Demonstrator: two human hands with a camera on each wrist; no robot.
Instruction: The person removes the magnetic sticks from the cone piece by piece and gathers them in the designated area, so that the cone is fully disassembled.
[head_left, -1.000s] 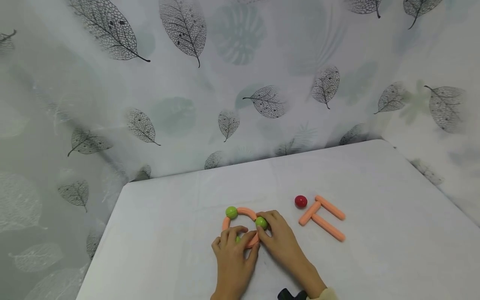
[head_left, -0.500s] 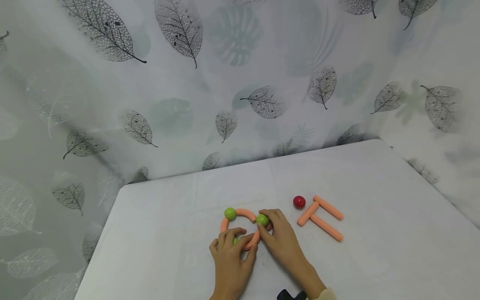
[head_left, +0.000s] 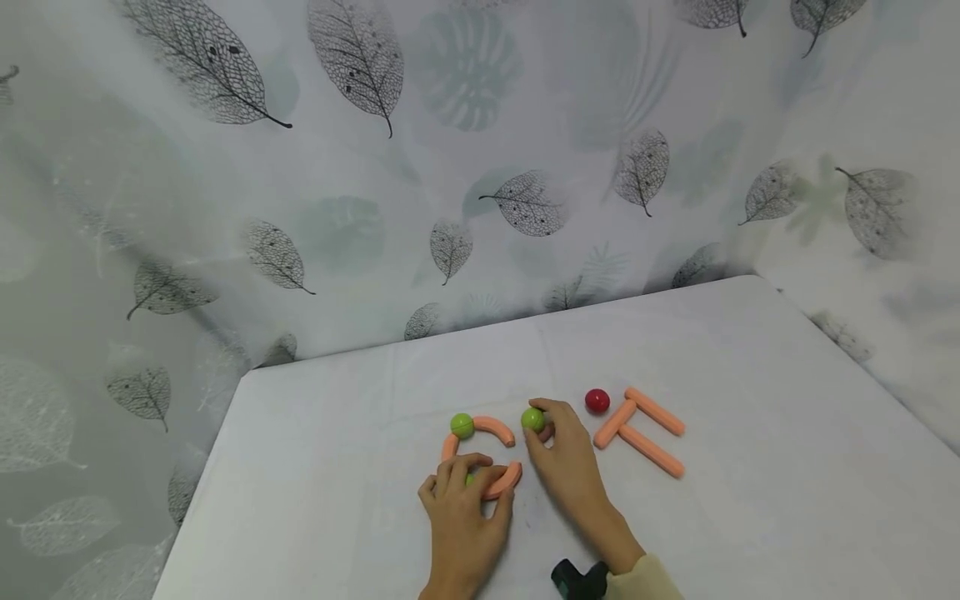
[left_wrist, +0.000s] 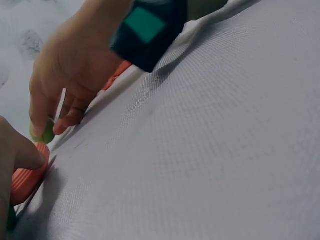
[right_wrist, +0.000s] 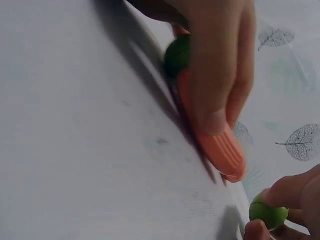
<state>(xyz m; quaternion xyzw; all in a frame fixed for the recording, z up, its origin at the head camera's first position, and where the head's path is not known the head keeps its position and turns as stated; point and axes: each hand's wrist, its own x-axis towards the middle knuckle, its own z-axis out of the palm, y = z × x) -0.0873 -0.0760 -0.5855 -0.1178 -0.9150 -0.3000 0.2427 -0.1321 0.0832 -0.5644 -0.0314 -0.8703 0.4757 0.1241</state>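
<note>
Between thumb and fingers, my right hand [head_left: 567, 467] pinches a green ball [head_left: 532, 418], held apart from the ring of pieces on the table. My left hand [head_left: 463, 512] pinches a curved orange stick [head_left: 510, 478] at the ring's near right side; the right wrist view shows a finger along that ridged stick [right_wrist: 220, 150]. A second green ball [right_wrist: 177, 56] touches the stick's other end, mostly covered by the left hand. Across the ring, a third green ball [head_left: 462, 426] joins the upper curved stick [head_left: 495, 428] and the left curved stick [head_left: 449, 447], which the left hand partly hides.
Right of the ring lie a red ball [head_left: 597, 401] and three straight orange sticks, a short one [head_left: 615, 425] touching an upper one [head_left: 656, 412] and a lower one [head_left: 651, 451]. A leaf-patterned sheet [head_left: 345, 242] hangs behind the white table [head_left: 315, 483].
The right hand has drawn the green ball off the ring's right side, away and slightly to the right, leaving a gap between two curved sticks. The left hand stays nearly still.
</note>
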